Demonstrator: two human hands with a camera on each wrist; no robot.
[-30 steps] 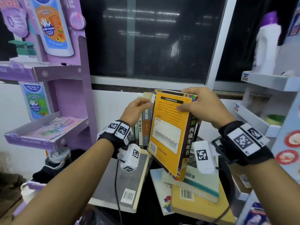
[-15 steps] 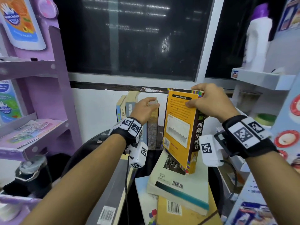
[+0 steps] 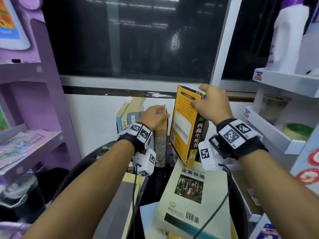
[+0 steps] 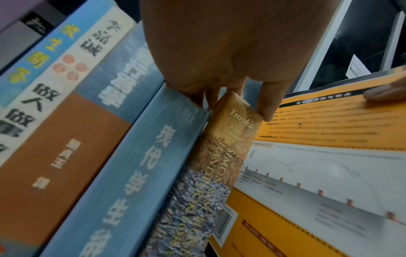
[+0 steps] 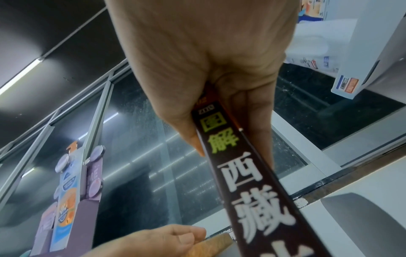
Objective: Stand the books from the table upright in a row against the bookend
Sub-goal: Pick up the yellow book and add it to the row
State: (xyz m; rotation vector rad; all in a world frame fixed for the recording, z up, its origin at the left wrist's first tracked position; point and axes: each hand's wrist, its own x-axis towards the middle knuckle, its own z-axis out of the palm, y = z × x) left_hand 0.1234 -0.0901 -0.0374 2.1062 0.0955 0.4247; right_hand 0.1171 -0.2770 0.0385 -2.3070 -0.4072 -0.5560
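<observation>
Several books stand upright in a row (image 3: 131,118) against the white wall; the bookend is hidden. My left hand (image 3: 159,112) grips the top of the rightmost one, a tan-spined book (image 3: 161,140), with fingers and thumb pinching it (image 4: 238,111) in the left wrist view. My right hand (image 3: 200,100) grips the top edge of an orange book with a dark spine (image 3: 183,128), held nearly upright just right of the tan book, a narrow gap between them. Its dark spine (image 5: 252,182) runs out from my right hand (image 5: 222,137).
A pale green book (image 3: 193,195) lies flat on a stack under the orange book. A grey book (image 3: 124,204) lies flat at the left. A purple shelf unit (image 3: 34,100) stands to the left, white shelves (image 3: 284,80) to the right, a dark window behind.
The orange book has swung from a lean to nearly upright and moved back toward the row. My left hand has settled on the top of the tan book.
</observation>
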